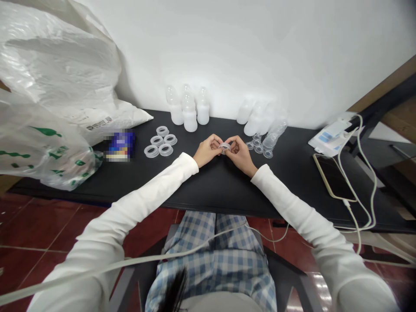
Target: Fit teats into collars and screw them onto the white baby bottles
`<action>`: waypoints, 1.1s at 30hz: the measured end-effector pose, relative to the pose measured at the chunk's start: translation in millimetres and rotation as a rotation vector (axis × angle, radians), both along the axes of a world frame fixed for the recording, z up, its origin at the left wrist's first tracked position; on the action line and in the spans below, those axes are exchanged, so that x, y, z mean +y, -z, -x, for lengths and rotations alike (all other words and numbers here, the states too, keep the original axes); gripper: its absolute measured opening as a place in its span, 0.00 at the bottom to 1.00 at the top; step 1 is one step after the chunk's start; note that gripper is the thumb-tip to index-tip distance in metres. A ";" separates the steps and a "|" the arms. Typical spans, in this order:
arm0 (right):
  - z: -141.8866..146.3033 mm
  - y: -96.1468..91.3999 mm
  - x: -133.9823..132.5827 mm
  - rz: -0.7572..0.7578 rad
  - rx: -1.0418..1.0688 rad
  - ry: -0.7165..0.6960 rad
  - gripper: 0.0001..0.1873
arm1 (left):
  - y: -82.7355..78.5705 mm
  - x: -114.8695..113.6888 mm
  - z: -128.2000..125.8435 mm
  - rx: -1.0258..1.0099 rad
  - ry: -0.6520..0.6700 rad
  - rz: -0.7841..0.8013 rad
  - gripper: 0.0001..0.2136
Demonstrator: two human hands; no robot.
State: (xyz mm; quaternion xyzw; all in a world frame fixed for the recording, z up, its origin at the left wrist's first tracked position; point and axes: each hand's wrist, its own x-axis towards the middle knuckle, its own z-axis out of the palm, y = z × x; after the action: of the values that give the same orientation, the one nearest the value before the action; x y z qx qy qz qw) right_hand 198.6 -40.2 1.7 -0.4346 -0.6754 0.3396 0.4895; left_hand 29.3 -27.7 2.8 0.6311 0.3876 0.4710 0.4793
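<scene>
My left hand and my right hand meet over the middle of the black table. Between their fingertips they pinch a translucent bottle collar ring; whether a nipple sits inside it is too small to tell. Left of my hands lie several similar collar rings, flat on the table. Just right of my right hand is a cluster of small clear nipples, beside a stack of clear bottle caps.
Several white baby bottles with clear caps stand near the wall, with several uncapped bottles to their right. Plastic bags and a blue packet occupy the left. At right are a phone on a cable and a white package.
</scene>
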 end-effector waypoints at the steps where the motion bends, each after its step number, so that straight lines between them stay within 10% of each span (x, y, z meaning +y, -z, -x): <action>1: 0.3 0.3 0.1 0.002 0.003 0.003 0.13 | -0.3 0.1 -0.2 -0.005 -0.003 0.007 0.09; 33: 2.4 3.2 2.7 0.049 0.075 -0.017 0.19 | 2.6 3.7 -1.2 -0.111 0.025 0.054 0.14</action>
State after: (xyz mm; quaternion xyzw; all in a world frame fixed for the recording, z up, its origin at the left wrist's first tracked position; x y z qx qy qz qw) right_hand 196.2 -37.5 -1.4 -0.4278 -0.6516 0.3761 0.5009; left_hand 30.5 -23.9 0.2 0.5956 0.3653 0.4886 0.5226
